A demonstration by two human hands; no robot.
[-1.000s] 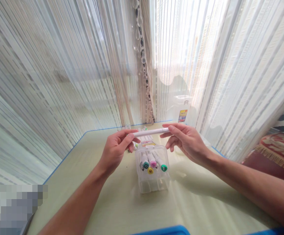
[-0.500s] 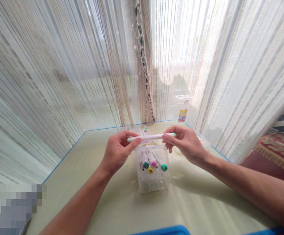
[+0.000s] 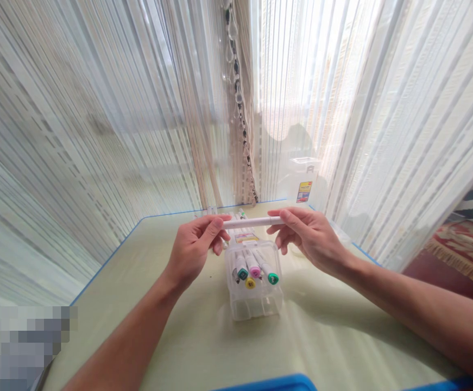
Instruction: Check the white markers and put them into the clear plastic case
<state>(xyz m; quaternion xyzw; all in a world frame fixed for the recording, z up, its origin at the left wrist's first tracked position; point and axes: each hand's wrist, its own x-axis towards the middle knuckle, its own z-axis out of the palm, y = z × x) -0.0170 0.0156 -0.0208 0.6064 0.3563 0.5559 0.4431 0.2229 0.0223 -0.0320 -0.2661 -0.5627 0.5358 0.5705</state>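
Observation:
A white marker (image 3: pixel 252 222) is held level above the table, one end pinched in my left hand (image 3: pixel 193 250) and the other in my right hand (image 3: pixel 311 236). Both hands have fingers closed on its ends. Just below it stands a clear plastic box (image 3: pixel 254 282) holding several markers with teal, pink, yellow and green caps. More white markers (image 3: pixel 236 217) lie on the table behind the box, partly hidden by my hands.
The pale green table (image 3: pixel 187 326) has a blue edge. A clear lidded container with a yellow label (image 3: pixel 303 182) stands at the back by the sheer curtains (image 3: pixel 98 119). A blue object (image 3: pixel 269 383) shows at the near edge, patterned fabric (image 3: pixel 464 244) at right.
The marker's green end caps showed half a second ago; now my fingers cover both ends, and the marker sits slightly higher.

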